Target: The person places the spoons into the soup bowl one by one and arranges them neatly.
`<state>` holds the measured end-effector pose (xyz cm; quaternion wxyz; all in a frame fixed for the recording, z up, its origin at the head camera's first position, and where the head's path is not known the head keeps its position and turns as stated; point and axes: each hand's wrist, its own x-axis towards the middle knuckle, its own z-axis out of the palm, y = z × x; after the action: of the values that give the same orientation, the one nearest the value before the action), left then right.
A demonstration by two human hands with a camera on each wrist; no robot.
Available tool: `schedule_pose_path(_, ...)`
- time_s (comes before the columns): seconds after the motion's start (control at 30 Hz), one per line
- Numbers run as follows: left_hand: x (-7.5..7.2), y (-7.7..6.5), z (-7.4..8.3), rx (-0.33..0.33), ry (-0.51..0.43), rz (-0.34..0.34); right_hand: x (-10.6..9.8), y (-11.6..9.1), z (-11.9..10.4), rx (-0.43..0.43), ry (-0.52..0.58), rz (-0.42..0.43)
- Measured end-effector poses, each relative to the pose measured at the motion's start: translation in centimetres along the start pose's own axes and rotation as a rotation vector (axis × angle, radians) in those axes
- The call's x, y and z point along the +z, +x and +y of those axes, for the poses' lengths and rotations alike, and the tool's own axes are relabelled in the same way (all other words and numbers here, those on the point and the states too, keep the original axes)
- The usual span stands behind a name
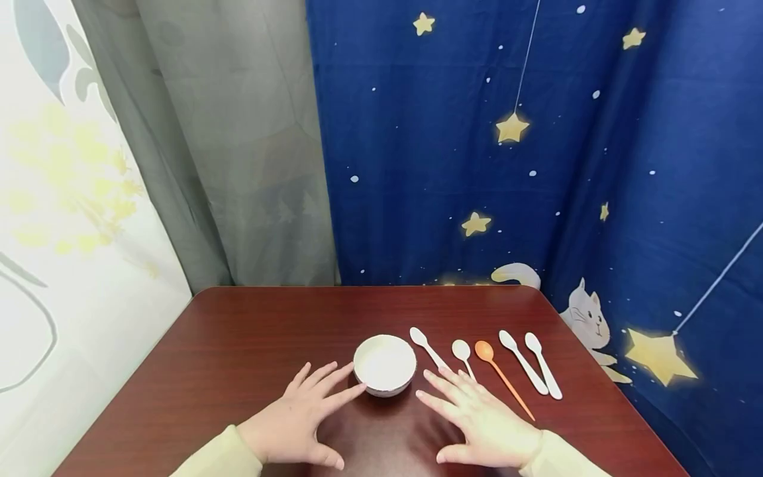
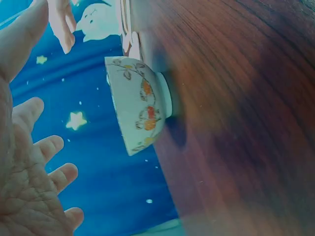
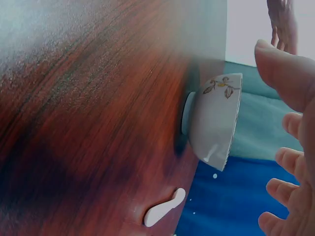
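Observation:
A white bowl point(image 1: 384, 366) stands upright on the table; the left wrist view shows flower decoration on the bowl's outside point(image 2: 140, 105). My left hand point(image 1: 304, 417), fingers spread, hovers at the bowl's near left side and holds nothing. On the other side my right hand point(image 1: 483, 421) is spread too, with nothing in it, partly covering the handles of two white spoons point(image 1: 428, 346) point(image 1: 461, 351). An orange spoon point(image 1: 503, 377) lies just right of those. Farther right are two more white spoons point(image 1: 523, 361) point(image 1: 544, 366), side by side.
The dark red-brown wooden table point(image 1: 268, 324) has its far edge against a grey curtain point(image 1: 256, 165) and a blue curtain with stars point(image 1: 429, 152). A pale patterned surface point(image 1: 71, 318) borders the table on the left.

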<state>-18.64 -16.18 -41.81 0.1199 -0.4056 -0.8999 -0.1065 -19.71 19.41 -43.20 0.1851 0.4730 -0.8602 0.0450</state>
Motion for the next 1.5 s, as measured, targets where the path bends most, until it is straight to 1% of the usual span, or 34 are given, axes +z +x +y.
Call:
schedule_pose_path(0.1, 0.8, 0.2, -0.5, -0.049, -0.063, 0.057, 0.5, 0.1, 0.2, 0.032, -0.010, 0.050)
schedule_pose_path(0.23, 1.8, 0.5, -1.2, -0.172, -0.200, 0.116, 1.2, 0.2, 0.5, 0.093, -0.014, 0.089)
schedule_pose_path(0.33, 2.5, 0.8, -1.5, -0.276, -0.302, 0.122, 1.6, 0.2, 0.7, 0.137, -0.004, 0.100)
schedule_pose_path(0.43, 3.1, 1.2, -1.8, -0.354, -0.381, 0.115, 2.0, 0.3, 0.9, 0.178, 0.015, 0.113)
schedule_pose_path(0.57, 3.7, 1.8, -2.2, -0.416, -0.442, 0.122, 2.5, 0.5, 1.1, 0.231, 0.035, 0.142)
schedule_pose_path(0.7, 4.4, 2.3, -2.5, -0.466, -0.473, 0.141, 3.3, 0.5, 1.3, 0.290, 0.041, 0.159)
schedule_pose_path(0.83, 5.2, 2.9, -3.0, -0.533, -0.492, 0.159, 4.0, 0.7, 1.5, 0.372, 0.077, 0.157)
schedule_pose_path(0.93, 5.7, 3.3, -3.4, -0.569, -0.505, 0.169, 4.4, 0.9, 1.6, 0.439, 0.103, 0.160)
schedule_pose_path(1.03, 6.1, 3.8, -3.7, -0.591, -0.521, 0.172, 4.7, 1.0, 1.6, 0.493, 0.126, 0.177)
schedule_pose_path(1.17, 6.7, 4.3, -4.1, -0.595, -0.534, 0.169, 5.1, 1.3, 1.8, 0.561, 0.149, 0.200)
schedule_pose_path(1.37, 7.4, 4.8, -4.1, -0.599, -0.544, 0.158, 6.0, 1.8, 2.4, 0.702, 0.186, 0.190)
schedule_pose_path(1.5, 7.8, 5.1, -4.1, -0.612, -0.548, 0.141, 6.5, 2.1, 2.7, 0.751, 0.192, 0.202)
